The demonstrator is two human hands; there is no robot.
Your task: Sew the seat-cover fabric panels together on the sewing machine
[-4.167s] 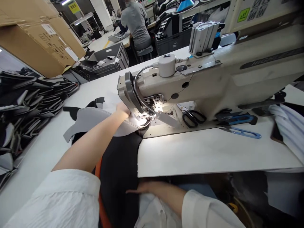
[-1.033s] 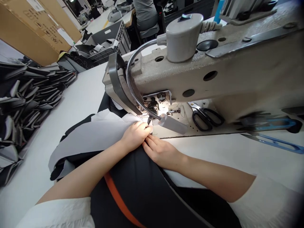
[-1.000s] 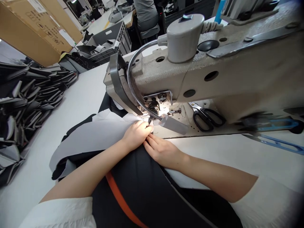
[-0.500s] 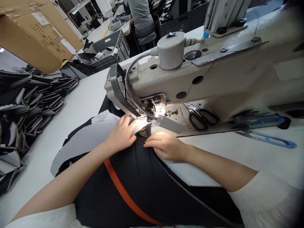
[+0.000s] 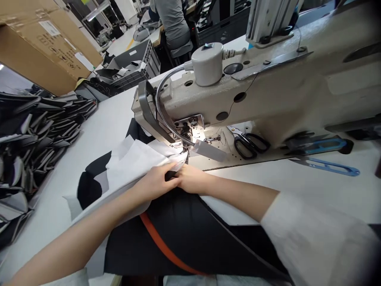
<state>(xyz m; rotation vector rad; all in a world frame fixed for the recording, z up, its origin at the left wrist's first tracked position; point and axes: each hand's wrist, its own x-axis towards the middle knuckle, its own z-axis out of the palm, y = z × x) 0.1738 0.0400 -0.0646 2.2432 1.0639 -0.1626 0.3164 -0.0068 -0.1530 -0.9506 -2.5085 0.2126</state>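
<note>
A black fabric piece [image 5: 190, 230] with an orange strip [image 5: 160, 242] lies below a sewing machine [image 5: 172, 99], its upper end by the lit needle area. White lining [image 5: 137, 159] is folded up over its left side. My left hand [image 5: 157, 180] pinches the lining's edge just in front of the needle, thumb and fingers round the fabric. Touching it on the right, my right hand [image 5: 189, 178] is closed on the same fabric; some of its fingertips are hidden behind the left hand and cloth.
Black-handled scissors [image 5: 250, 145] rest on the machine bed, with blue thread snips [image 5: 333, 166] farther right. Stacked dark pieces [image 5: 38, 147] fill the left side. Behind are a cardboard box [image 5: 50, 47], a grey crate [image 5: 133, 63] and a seated person [image 5: 172, 24].
The white lining has been turned up and over at the left, uncovering dark fabric beneath. My right hand has moved left against my left hand, and the view has shifted slightly.
</note>
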